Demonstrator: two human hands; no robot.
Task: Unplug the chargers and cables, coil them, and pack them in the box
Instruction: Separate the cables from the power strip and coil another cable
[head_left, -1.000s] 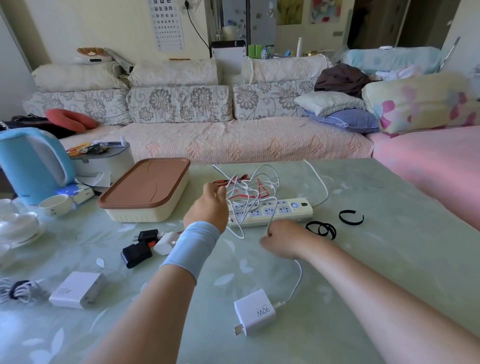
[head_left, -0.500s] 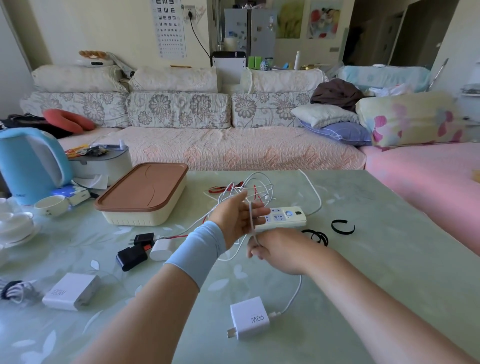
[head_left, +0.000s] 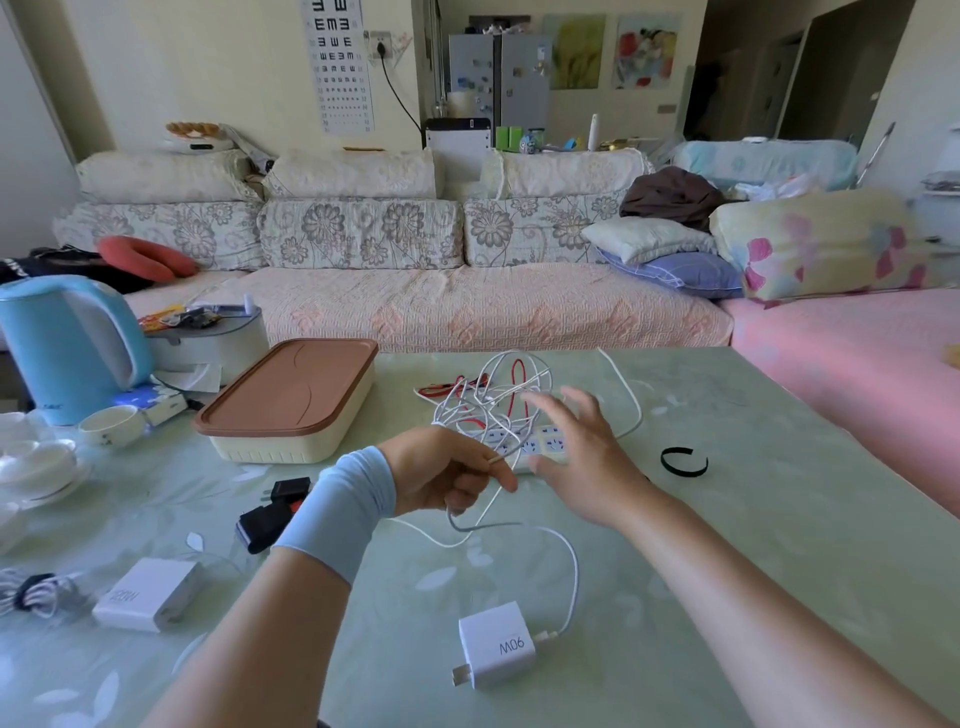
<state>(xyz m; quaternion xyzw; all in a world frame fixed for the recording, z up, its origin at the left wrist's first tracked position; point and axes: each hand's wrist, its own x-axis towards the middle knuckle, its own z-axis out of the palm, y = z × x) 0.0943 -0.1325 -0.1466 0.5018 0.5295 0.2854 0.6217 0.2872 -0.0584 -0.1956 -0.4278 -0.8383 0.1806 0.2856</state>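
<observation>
My left hand pinches a white cable that runs down to the white 90W charger lying unplugged on the table. My right hand hovers with spread fingers over the white power strip, holding nothing. A tangle of white and red cables lies on the strip's far end. The cream box with a brown lid stands closed at the left. A second white charger, a coiled cable and black plugs lie near my left forearm.
A black strap lies right of the strip. A blue kettle, a cup and white dishes crowd the table's left side. A sofa runs behind the green table.
My left hand has drawn the white cable back toward me and now pinches it. My right hand let go of the cable and rose over the power strip with fingers spread.
</observation>
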